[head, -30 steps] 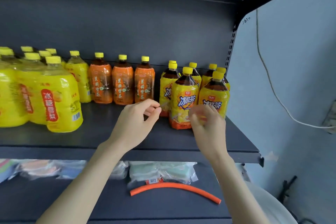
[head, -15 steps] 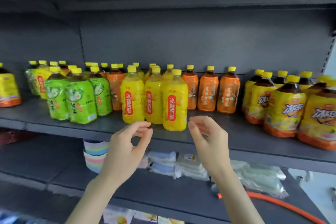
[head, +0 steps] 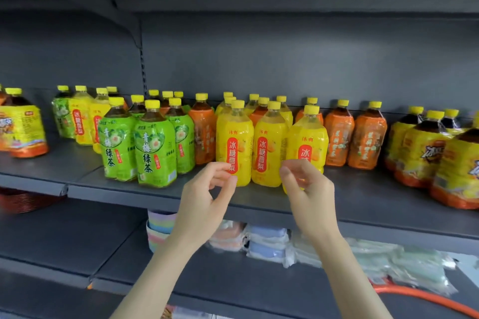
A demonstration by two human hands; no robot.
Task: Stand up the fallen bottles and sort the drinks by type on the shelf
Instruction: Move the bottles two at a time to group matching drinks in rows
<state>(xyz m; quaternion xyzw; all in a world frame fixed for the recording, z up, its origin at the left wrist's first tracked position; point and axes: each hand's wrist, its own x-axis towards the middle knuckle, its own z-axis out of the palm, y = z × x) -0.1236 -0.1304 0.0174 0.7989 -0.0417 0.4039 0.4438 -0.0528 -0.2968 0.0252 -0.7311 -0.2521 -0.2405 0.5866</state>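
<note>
Nearest, our left hand (head: 204, 204) and right hand (head: 311, 199) hover before the shelf (head: 129, 190), each grip released, fingers loosely curled on nothing. Just beyond stand three yellow pear bottles (head: 269, 145), upright, with green tea bottles (head: 155, 147) to their left and orange bottles (head: 366, 134) behind and to the right. Farther left, stray yellow bottles (head: 80, 122) sit mixed among green ones. Full and sleeved in glossy film, these likely feel heavy and slick; we would wrap the body at mid-label, not the cap.
</note>
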